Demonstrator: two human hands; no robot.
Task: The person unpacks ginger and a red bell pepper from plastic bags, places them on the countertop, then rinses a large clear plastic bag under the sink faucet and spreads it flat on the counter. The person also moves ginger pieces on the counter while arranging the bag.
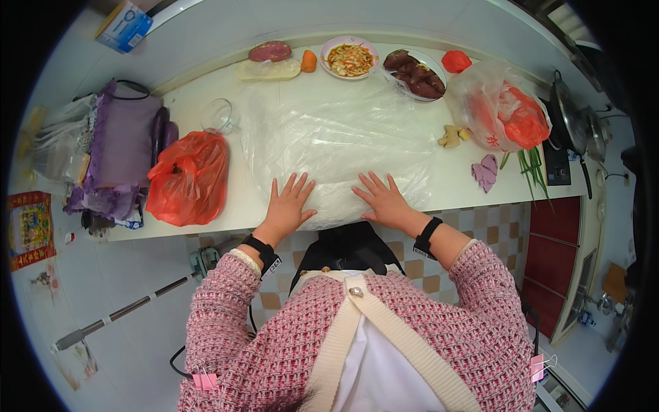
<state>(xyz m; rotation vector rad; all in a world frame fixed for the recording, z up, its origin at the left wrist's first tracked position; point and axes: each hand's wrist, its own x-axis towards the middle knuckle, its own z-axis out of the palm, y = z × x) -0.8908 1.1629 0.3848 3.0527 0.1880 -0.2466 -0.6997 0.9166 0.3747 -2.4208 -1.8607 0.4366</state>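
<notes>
A large clear plastic sheet or bag (334, 139) lies spread over the middle of the white counter, its near edge hanging slightly over the front. Both palms face down on it. My left hand (288, 206) rests at its near left part with the fingers apart. Towards the near right part, my right hand (383, 201) lies likewise with fingers spread. Neither hand grips anything. Along the back stand a plate of shredded food (350, 59) and a plate of purple-skinned sweet potatoes (417, 77). The sheet's far right corner touches the second plate.
A red plastic bag (190, 177) and an empty glass bowl (217, 116) sit left of the sheet. To the right are ginger (452, 136), a purple cloth (484, 173), green onions (533, 170) and a filled plastic bag (502, 110). A wok (566, 116) stands at the far right.
</notes>
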